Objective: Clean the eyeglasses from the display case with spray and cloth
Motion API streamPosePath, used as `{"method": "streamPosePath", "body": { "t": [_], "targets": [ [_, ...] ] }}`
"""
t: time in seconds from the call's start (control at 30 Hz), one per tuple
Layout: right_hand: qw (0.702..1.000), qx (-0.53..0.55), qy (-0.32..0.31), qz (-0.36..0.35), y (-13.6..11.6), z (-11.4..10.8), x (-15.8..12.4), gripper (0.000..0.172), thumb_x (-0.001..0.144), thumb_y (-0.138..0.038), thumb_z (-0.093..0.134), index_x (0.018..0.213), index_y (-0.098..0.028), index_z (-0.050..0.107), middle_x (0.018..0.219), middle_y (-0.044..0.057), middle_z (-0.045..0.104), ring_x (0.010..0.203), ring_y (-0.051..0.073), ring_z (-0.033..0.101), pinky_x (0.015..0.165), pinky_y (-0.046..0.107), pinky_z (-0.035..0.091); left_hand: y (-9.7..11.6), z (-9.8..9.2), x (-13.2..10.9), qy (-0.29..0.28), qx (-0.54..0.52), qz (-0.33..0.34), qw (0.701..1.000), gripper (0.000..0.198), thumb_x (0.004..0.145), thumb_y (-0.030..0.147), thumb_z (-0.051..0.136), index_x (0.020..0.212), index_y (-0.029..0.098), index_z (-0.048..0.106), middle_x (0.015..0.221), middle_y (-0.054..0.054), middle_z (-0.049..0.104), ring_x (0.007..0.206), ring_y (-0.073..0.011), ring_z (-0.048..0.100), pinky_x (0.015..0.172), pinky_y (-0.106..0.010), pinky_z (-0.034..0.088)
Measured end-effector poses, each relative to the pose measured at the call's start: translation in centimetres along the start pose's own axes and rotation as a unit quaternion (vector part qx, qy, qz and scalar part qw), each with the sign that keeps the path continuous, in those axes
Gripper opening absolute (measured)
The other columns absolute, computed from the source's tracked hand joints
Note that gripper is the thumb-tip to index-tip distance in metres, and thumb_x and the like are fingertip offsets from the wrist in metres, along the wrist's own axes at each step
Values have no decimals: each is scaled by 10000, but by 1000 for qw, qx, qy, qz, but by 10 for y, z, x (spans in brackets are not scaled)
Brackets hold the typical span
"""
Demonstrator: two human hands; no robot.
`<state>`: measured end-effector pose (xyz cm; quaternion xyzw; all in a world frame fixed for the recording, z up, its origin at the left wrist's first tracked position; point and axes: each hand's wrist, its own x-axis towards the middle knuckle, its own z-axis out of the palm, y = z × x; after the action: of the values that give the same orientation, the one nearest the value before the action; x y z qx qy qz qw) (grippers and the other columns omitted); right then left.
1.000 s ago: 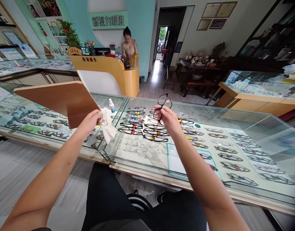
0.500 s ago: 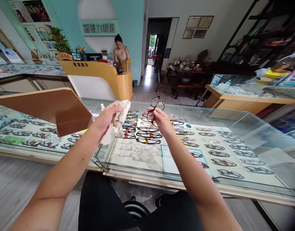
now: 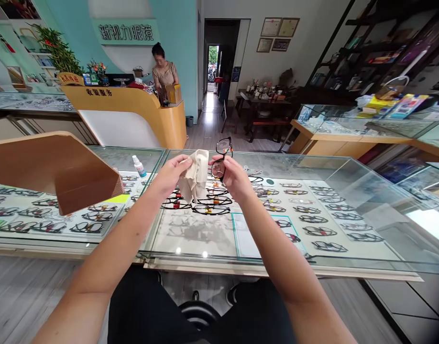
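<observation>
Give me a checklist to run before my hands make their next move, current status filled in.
1. Black-rimmed, clear-lensed eyeglasses secure in right hand: ok, gripped by the fingers.
2. Crumpled cream fabric cloth in left hand: ok, held.
3. Cloth clear of the eyeglasses: cannot tell, edges very close.
4. White plastic bottle with blue label standing on the glass-topped display counter: ok.
5. Flat brown panel clear of the left hand: ok, apart.
6. Lenses free of smudges: cannot tell, too small.

the cloth (image 3: 195, 177) is plain cream. the glasses (image 3: 224, 147) at its 2 o'clock are black-rimmed with orange marks. the panel (image 3: 43, 165) at 9 o'clock is brown; the bottle (image 3: 138, 167) off its 3 o'clock is white and blue. the floor (image 3: 18, 296) at 8 o'clock is streaked grey.
</observation>
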<state>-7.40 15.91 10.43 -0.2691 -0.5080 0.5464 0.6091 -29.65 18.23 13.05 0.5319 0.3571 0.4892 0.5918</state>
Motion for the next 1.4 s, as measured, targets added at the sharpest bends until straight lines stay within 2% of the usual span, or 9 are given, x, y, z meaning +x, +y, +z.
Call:
{"method": "streamPosePath", "body": {
  "t": [0.2, 0.3, 0.43, 0.67, 0.73, 0.83, 1.0, 1.27, 1.4],
  "targets": [
    [999, 3, -29, 16, -3, 5, -5, 317, 893, -547, 814, 1054, -275, 822, 1358, 54, 770, 1077, 229, 712, 952, 348, 588, -10, -5, 2, -19, -34, -21, 999, 643, 614, 614, 1068, 866, 219, 627, 690, 53, 628, 535, -104, 510, 497, -242, 353],
    [998, 16, -47, 29, -1, 7, -7, 291, 897, -528, 826, 1052, -282, 842, 1464, 44, 744, 1150, 230, 717, 979, 340, 586, -14, -6, -1, -26, -58, -23, 998, 659, 626, 643, 1063, 853, 214, 618, 699, 49, 617, 568, -103, 519, 520, -235, 382],
    [997, -4, -61, 49, 2, 11, -11, 355, 876, -577, 830, 1054, -270, 850, 1396, 60, 777, 1204, 265, 717, 974, 355, 586, -20, -5, -7, -30, -73, -28, 996, 677, 622, 681, 1058, 889, 204, 659, 771, 31, 658, 663, -116, 582, 585, -230, 443],
    [996, -73, -53, 29, 2, 16, -16, 418, 882, -649, 827, 1075, -281, 870, 1357, 71, 771, 1352, 327, 652, 1139, 436, 541, -31, -7, -6, -13, -54, -43, 998, 700, 612, 728, 1043, 893, 218, 655, 678, 63, 596, 544, -104, 493, 487, -243, 360],
    [994, -87, -57, 18, 3, 16, -16, 400, 889, -649, 829, 1067, -294, 882, 1378, 71, 754, 1432, 338, 607, 1218, 452, 492, -33, -9, -5, -5, -59, -57, 997, 680, 613, 702, 1053, 865, 217, 649, 675, 64, 594, 538, -101, 491, 485, -239, 355],
    [994, -91, -59, 17, 6, 16, -16, 373, 887, -635, 840, 1051, -304, 894, 1446, 66, 711, 1491, 344, 563, 1269, 454, 445, -34, -10, -5, -11, -84, -79, 993, 558, 706, 597, 1045, 909, 199, 710, 740, 36, 662, 603, -117, 573, 547, -240, 421],
    [996, -73, -54, 23, 11, 16, -15, 359, 880, -620, 846, 1045, -305, 896, 1468, 62, 693, 1481, 348, 562, 1270, 453, 439, -34, -7, -4, -23, -148, -87, 985, 494, 766, 499, 1028, 1091, 185, 827, 965, -43, 810, 823, -189, 734, 728, -283, 570],
    [994, -85, -68, 20, 12, 15, -16, 361, 916, -610, 824, 1095, -301, 883, 1427, 55, 723, 1386, 322, 630, 1232, 436, 467, -40, -9, -4, -34, -143, -101, 984, 587, 674, 593, 1071, 1032, 193, 835, 908, -33, 801, 702, -156, 687, 623, -261, 491],
    [993, -89, -74, 25, 13, 15, -17, 369, 934, -603, 828, 1153, -312, 885, 1408, 44, 744, 1358, 306, 648, 1252, 438, 456, -37, -5, -10, -67, -123, -112, 984, 660, 672, 624, 1064, 1097, 182, 822, 864, -15, 761, 644, -132, 642, 576, -248, 434]
  ]
}}
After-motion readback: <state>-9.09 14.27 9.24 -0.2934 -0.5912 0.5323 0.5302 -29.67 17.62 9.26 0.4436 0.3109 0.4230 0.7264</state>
